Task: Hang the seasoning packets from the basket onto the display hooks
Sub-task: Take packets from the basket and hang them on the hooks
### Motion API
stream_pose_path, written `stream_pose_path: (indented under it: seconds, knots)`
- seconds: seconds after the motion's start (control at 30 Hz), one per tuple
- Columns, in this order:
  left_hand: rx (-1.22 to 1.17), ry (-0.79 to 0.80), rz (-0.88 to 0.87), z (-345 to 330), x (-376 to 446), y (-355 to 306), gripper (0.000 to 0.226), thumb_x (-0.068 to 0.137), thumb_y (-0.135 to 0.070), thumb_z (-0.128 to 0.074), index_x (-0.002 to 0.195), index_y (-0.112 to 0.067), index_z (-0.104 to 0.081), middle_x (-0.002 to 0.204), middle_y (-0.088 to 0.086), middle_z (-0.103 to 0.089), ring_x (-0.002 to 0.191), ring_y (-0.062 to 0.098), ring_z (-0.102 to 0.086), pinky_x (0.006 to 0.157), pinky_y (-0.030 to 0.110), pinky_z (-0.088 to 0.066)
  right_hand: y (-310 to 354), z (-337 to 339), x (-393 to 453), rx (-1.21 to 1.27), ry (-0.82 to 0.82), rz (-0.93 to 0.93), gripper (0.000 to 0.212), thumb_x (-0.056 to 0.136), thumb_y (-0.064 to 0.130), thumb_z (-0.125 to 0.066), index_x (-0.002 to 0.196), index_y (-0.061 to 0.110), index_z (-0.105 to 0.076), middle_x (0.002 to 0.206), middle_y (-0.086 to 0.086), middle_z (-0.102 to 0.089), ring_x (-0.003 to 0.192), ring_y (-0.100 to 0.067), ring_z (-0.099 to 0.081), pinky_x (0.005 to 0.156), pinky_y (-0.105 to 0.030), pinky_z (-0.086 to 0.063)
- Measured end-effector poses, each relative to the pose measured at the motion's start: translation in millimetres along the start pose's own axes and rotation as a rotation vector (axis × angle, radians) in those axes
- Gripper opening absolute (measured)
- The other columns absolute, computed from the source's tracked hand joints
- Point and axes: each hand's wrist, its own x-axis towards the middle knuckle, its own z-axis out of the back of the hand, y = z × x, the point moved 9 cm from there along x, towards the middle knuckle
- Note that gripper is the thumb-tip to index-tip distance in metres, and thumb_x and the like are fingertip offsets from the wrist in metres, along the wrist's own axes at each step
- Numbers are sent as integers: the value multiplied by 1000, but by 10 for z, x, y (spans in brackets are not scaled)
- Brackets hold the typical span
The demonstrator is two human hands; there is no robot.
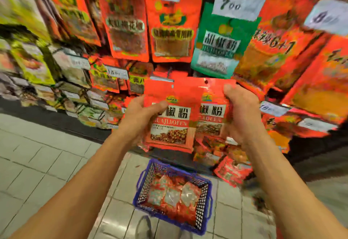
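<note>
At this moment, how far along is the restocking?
Done: many packets hang on the display. In hand: the left hand and right hand hold red chili packets, overlapped, hang holes up. Left: more packets fill the blue basket on the floor.

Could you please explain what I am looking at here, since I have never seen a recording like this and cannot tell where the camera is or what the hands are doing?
There is no machine: this is one picture from a wide-angle camera worn on a person's head, looking forward and down. The left hand grips one red packet and the right hand grips a second red packet partly behind it, both raised before a display wall of hanging seasoning packets with price tags. On the tiled floor below stands a blue basket holding more packets. The picture is blurred, so the hooks themselves cannot be made out.
</note>
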Motion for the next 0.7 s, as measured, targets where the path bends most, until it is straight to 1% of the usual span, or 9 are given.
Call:
stream_pose_path:
  seconds: [0.07,0.13,0.2,0.3,0.4,0.47,0.53,0.6,0.7]
  knots:
    - [18,10,-92,-63,-19,-521,12,81,-6,-76,90,-12,-69,75,0,-74,64,14,-68,62,29,-57,537,-129,-26,-2,17,114,26,99,9,-57,78,12,-73,68,-1,-71,57,-13,-66,62,-30,-55]
    - [19,3,-165,-103,-48,-998,21,77,-9,-78,97,-7,-71,85,7,-74,74,22,-69,72,36,-58,1005,-252,-36,-6,40,213,34,99,6,-56,72,13,-75,65,2,-72,54,-8,-65,55,-23,-54]
    - [-9,-11,-230,-129,-60,-1417,19,83,-6,-75,102,-4,-71,92,12,-76,80,26,-70,79,42,-59,1442,-392,-60,-26,47,313,28,98,6,-58,77,12,-74,68,3,-72,58,-9,-64,58,-24,-54]
    - [-39,-20,-320,-189,-73,-1939,11,89,-14,-72,99,-11,-75,97,11,-78,82,24,-73,75,39,-61,2015,-553,-98,-77,2,468,19,89,18,-65,74,17,-76,72,2,-72,66,-14,-62,65,-29,-51]
    - [-1,-4,-384,-237,-61,-2345,14,92,-31,-71,93,-17,-76,92,6,-80,81,22,-77,70,36,-61,2441,-679,-95,-113,-57,551,19,89,24,-65,75,24,-78,74,3,-76,65,-12,-69,58,-26,-54]
    - [51,13,-424,-266,-59,-2562,16,93,-37,-71,89,-22,-76,93,5,-80,84,23,-77,74,37,-60,2641,-751,-79,-160,-88,585,19,88,35,-67,74,26,-76,77,0,-77,69,-17,-73,59,-33,-58]
    - [55,24,-440,-300,-51,-2727,17,92,-38,-72,88,-22,-75,92,6,-80,84,26,-77,73,40,-61,2799,-804,-40,-208,-123,612,28,83,46,-70,78,19,-73,80,-7,-77,75,-28,-75,67,-47,-62]
    - [63,16,-463,-341,-42,-2871,17,92,-37,-73,87,-20,-74,87,5,-80,78,24,-78,64,35,-61,2937,-824,30,-257,-176,631,32,85,45,-69,80,14,-71,82,-10,-77,78,-33,-75,72,-56,-62]
    - [108,-12,-520,-429,-45,-3067,15,92,-33,-72,89,-18,-72,81,-1,-79,72,17,-77,58,29,-58,3137,-835,135,-306,-265,642,27,90,39,-67,75,17,-68,80,-10,-76,78,-34,-75,73,-59,-60]
